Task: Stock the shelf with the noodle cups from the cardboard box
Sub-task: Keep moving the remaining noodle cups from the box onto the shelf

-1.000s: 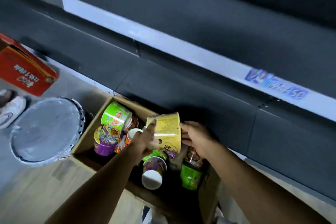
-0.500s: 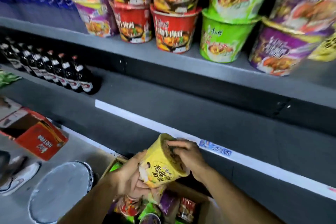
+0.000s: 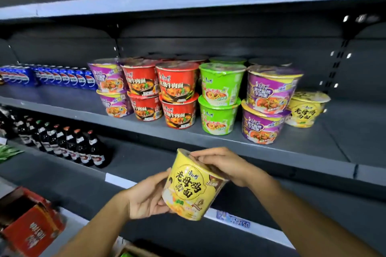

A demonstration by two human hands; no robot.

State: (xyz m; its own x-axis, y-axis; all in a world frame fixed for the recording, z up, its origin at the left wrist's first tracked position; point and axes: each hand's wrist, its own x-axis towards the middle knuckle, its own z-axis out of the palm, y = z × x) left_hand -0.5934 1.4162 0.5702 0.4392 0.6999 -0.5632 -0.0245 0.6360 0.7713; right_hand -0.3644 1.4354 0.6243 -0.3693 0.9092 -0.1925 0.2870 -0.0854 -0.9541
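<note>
Below the front edge of the noodle shelf (image 3: 208, 142), both hands are holding a yellow noodle cup (image 3: 193, 189): left hand (image 3: 146, 196) gripping its bottom, right hand (image 3: 225, 165) gripping its lid.

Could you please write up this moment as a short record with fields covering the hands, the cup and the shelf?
held item: yellow noodle cup, tilted, in front of the shelf edge
left hand: left hand grips the cup's lower side
right hand: right hand grips the cup's rim
middle shelf: purple, red and green noodle cups stacked two high; one single yellow cup at the right end
bare shelf space: right of that yellow cup
also on that shelf: blue cans at the left
shelf below: dark bottles
</note>
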